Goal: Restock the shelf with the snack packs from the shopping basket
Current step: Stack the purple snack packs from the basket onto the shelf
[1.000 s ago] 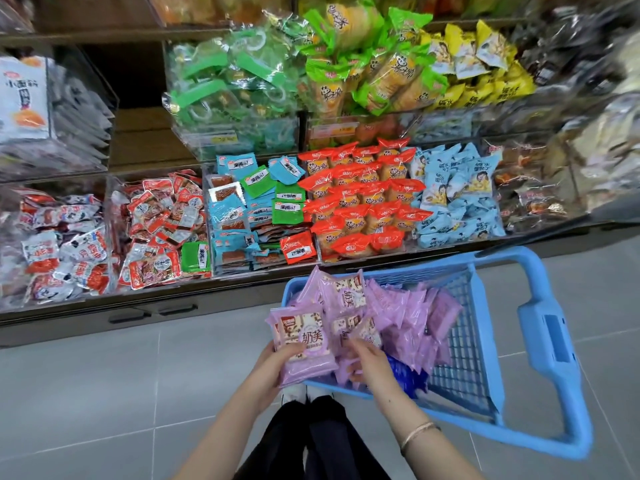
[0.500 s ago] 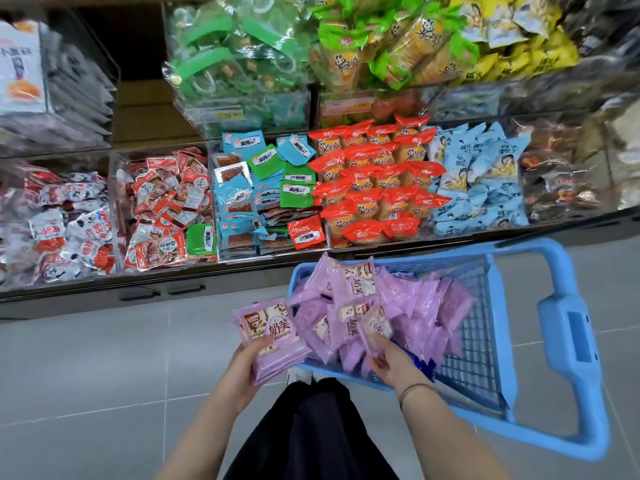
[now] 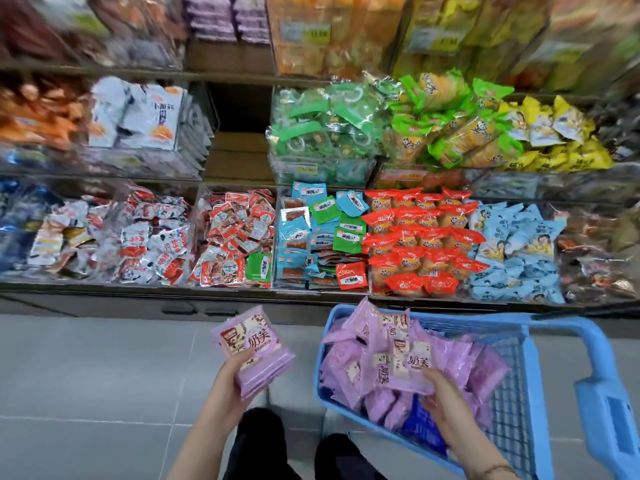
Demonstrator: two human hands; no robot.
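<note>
Purple stock (image 3: 225, 15) on the upper shelf (image 3: 239, 75) likely marks the destination; left hand (image 3: 227, 382) grips a squared stack of snack packs (image 3: 254, 351), gathered for one trip; right hand (image 3: 446, 407) pinches a further pack (image 3: 408, 372) inside the blue shopping basket (image 3: 554, 325)

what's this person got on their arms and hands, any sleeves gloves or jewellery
No gloves on the left hand or right hand, and no sleeves in view. A thin bracelet sits round the right wrist. No rings can be made out.
</note>
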